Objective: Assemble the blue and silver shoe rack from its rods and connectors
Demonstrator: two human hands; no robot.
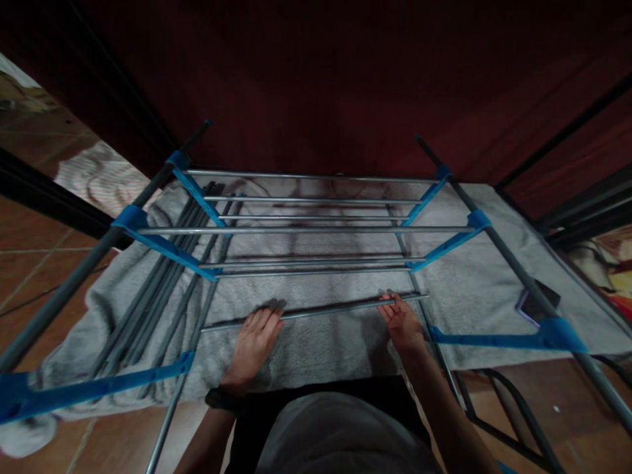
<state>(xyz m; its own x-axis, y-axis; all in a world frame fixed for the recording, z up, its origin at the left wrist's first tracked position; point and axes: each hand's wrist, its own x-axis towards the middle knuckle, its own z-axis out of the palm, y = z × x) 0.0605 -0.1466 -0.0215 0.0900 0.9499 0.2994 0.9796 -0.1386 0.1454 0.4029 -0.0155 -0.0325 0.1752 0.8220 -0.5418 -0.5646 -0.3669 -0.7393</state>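
A thin grey metal tube (336, 307) lies crosswise in front of me, low over the blanket, its right end slightly farther away. My left hand (258, 334) is closed over it from above, near its left part. Toward the right end, my right hand (401, 320) has its fingers curled round the same tube, palm partly turned up. Around and beyond my hands stands a rack frame of dark side poles (518, 271), crossbars (306, 230) and blue plastic brackets (165, 249). A nearer left bracket (103, 387) and right bracket (503, 339) have no crossbar between them.
Several loose grey tubes (153, 306) lie on the grey blanket (316, 359) at left. A dark phone-like object (540, 301) rests at right behind a pole. A dark red panel (316, 85) stands close behind the rack. Black curved tubing (513, 401) is on the tiled floor at lower right.
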